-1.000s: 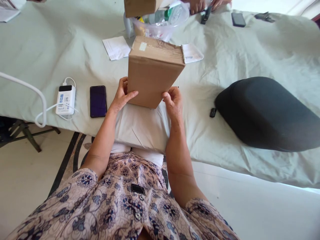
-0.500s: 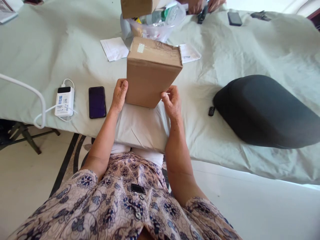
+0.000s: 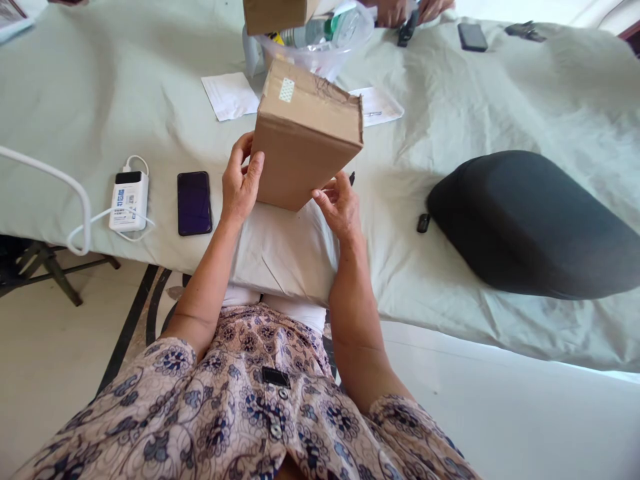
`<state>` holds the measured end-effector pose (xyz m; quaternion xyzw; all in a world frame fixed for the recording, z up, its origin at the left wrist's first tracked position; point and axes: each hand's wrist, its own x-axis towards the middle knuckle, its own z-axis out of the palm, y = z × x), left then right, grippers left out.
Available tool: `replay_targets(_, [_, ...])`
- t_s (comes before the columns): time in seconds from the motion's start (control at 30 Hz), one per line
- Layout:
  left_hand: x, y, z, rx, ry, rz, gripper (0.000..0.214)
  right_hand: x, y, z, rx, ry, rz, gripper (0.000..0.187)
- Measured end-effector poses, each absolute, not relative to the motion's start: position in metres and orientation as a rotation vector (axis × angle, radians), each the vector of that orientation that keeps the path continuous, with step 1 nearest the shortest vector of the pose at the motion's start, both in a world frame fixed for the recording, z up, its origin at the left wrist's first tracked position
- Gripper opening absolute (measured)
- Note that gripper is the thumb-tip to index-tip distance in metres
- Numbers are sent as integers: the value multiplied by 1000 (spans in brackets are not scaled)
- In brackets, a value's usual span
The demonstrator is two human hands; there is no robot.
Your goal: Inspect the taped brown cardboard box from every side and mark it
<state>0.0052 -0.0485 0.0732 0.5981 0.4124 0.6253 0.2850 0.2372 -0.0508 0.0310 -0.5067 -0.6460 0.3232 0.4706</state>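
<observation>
Head cam: box is tipped up over the white parcel at the table edge. Left hand clamps its left side. Right hand is loose, fingers half spread under the lower corner. With only one real grip, I reckon it could swivel and drop off the edge.

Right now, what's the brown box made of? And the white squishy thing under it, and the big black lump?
Brown box, gripped by the left hand: cardboard, matte, with creased edges and clear tape on top. White parcel: probably a soft plastic mailing bag, smooth, with a fold line. Black lump: matte, maybe fabric or foam; hard to tell.
</observation>
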Motion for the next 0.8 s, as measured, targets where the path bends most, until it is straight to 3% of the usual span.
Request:
replay_targets(0.37, [-1, -52, 52, 1596, 1159, 1664, 51, 240, -44, 20, -1121, -1588, 639, 71])
replay_targets(0.6, [3, -58, 68, 1799, 1265, 1650, 76, 239, -44, 18, -1110, -1598, 643, 65])
replay_targets(0.8, [16, -55, 85, 2147, 1423, 1635, 67, 238, -47, 23, -1127, -1615, 633, 67])
